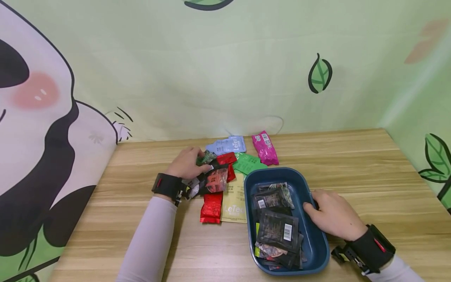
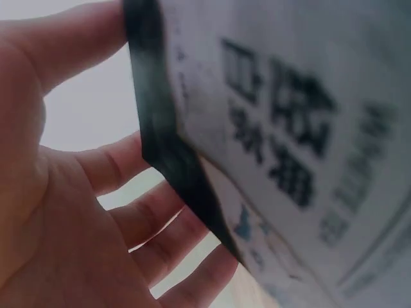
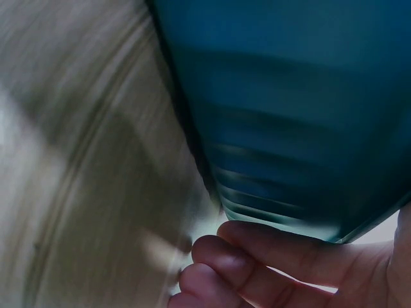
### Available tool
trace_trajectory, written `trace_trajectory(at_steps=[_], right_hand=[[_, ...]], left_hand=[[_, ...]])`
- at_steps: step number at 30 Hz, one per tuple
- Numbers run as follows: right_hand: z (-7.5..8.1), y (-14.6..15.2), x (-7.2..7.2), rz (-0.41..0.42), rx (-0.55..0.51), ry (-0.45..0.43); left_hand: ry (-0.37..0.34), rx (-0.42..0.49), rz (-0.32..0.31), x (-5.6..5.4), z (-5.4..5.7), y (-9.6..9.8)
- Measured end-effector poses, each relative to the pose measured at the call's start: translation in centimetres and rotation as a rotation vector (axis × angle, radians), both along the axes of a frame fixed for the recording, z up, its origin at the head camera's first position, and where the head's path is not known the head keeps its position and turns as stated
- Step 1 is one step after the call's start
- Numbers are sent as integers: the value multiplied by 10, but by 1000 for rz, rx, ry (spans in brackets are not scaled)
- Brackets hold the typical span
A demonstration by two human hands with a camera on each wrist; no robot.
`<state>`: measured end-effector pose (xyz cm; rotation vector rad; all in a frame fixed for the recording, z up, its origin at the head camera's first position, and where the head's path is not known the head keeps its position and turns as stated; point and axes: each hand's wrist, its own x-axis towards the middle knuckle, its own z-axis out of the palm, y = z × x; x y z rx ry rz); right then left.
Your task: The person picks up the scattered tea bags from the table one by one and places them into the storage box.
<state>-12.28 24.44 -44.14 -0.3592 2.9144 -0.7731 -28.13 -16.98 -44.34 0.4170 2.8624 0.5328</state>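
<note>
The left hand pinches a dark-edged, white-labelled sachet between thumb and fingers. It looks light, soft and slippery, probably best taken by its sealed edge; which way its long axis runs is hard to tell. Between the hands, the likely stiff blue plastic bin points lengthwise away from the wearer, far end slightly left; the right hand grips its right rim.
</note>
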Motion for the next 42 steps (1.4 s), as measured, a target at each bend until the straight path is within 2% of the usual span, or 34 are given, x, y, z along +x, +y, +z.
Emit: trace_trajectory(at_steps=[7,16,20,23,28,34,38,42], right_hand=[[0,-1,0,-1,-4,6],[1,-2,0,-7,-3,3],[1,-2,0,-11,2,4],[1,-2,0,-13,8,8],[1,-2,0,-9,8,18],[0,-2,0,-11,16,28],[-1,-2,0,-11,23,34],[-1,-2,0,-12,25,40]], left_hand=[[8,9,-11,-2,-1,-2],[51,44,1,-2,-3,-2],[114,70,10,-5,-6,0],[180,87,9,-4,-2,5],[303,119,-26,5,11,16],[443,158,-119,23,36,36],[477,199,-202,37,50,52],[498,225,-279,54,58,69]])
